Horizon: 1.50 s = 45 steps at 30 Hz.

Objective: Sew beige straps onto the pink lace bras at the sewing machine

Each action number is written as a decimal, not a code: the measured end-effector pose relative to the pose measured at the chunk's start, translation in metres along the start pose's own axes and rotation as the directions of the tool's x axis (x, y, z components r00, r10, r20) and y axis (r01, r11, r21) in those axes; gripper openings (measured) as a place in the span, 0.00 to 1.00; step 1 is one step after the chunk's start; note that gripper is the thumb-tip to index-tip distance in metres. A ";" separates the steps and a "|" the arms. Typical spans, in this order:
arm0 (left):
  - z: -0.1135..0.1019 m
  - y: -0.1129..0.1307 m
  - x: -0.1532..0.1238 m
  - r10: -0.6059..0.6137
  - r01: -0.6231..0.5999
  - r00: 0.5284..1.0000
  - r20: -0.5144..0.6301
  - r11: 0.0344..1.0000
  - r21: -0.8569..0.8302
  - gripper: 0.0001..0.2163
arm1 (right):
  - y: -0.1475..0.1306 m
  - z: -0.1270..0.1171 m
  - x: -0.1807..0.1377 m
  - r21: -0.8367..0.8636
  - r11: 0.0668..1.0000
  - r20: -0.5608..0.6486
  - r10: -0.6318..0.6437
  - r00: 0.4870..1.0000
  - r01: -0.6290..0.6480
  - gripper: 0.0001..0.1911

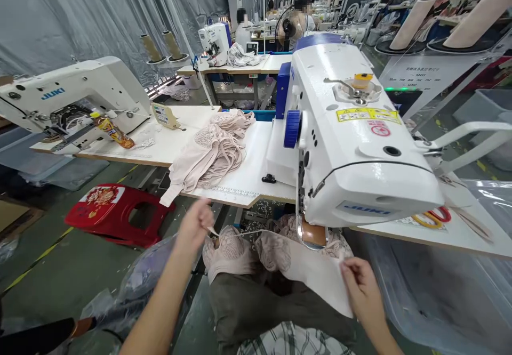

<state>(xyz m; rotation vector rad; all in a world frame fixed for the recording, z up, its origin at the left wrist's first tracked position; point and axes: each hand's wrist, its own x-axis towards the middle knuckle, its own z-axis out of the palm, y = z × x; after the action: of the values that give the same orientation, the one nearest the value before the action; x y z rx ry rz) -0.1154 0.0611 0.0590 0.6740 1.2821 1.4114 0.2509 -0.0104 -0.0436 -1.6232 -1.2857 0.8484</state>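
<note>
A beige bra (280, 253) with lace-patterned cups stretches across my lap, below the head of the white sewing machine (360, 131). My left hand (197, 222) is closed around a thin strap of it, pulled up to the left of the cups. At the other side, my right hand (360, 285) pinches the end of the wide back band between thumb and fingers. More beige fabric lies bunched under the machine head, partly hidden by it. On the white table, a pile of similar beige bras (216, 152) lies left of the machine.
A second sewing machine (76, 99) stands at the left with a drink bottle (114, 131) beside it. A red stool (120, 214) is on the floor. Yellow and red rings (430, 219) lie on the right table, above a clear plastic bin (440, 285). People sit farther back.
</note>
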 end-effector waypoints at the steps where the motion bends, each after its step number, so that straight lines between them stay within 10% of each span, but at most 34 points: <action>1: 0.017 -0.016 -0.008 -0.066 0.063 0.995 0.075 0.997 0.045 0.16 | -0.007 0.010 -0.001 -0.021 0.999 0.104 -0.023 0.994 0.025 0.16; 8: 0.089 -0.089 -0.067 -0.387 0.267 0.814 0.433 0.912 0.311 0.16 | -0.049 0.031 0.006 0.023 0.997 0.565 0.045 0.824 -0.069 0.23; 19: 0.096 -0.111 -0.067 -0.221 -0.324 0.739 0.637 0.712 0.623 0.13 | -0.060 0.011 0.028 -0.203 0.965 0.740 0.040 0.672 0.167 0.14; 24: 0.080 -0.139 -0.077 -0.079 -0.113 0.930 0.359 0.867 0.485 0.04 | -0.027 0.035 0.030 -0.070 0.989 0.474 0.147 0.868 -0.130 0.17; 29: 0.077 -0.175 -0.093 -0.375 0.378 0.792 0.482 0.921 0.095 0.23 | -0.023 0.076 0.002 0.164 0.972 0.174 0.140 0.975 -0.169 0.17; 33: 0.083 -0.189 -0.095 -0.373 0.415 0.866 0.334 0.908 -0.061 0.35 | -0.031 0.097 -0.020 0.073 0.996 0.128 0.047 0.991 -0.057 0.14; 39: 0.098 -0.185 -0.102 -0.327 0.335 0.939 0.104 0.940 -0.070 0.23 | -0.026 0.105 -0.029 0.191 0.976 0.174 0.068 0.982 -0.101 0.11; 45: 0.093 -0.155 -0.096 -0.173 0.113 0.970 0.170 0.943 0.314 0.16 | -0.022 0.060 -0.016 0.086 0.991 0.201 -0.117 0.973 0.101 0.09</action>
<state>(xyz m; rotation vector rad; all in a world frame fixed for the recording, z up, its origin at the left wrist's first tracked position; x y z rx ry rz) 0.0458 -0.0190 -0.0386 0.8836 1.3733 1.0110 0.1846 -0.0112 -0.0467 -1.4200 -1.4543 1.0048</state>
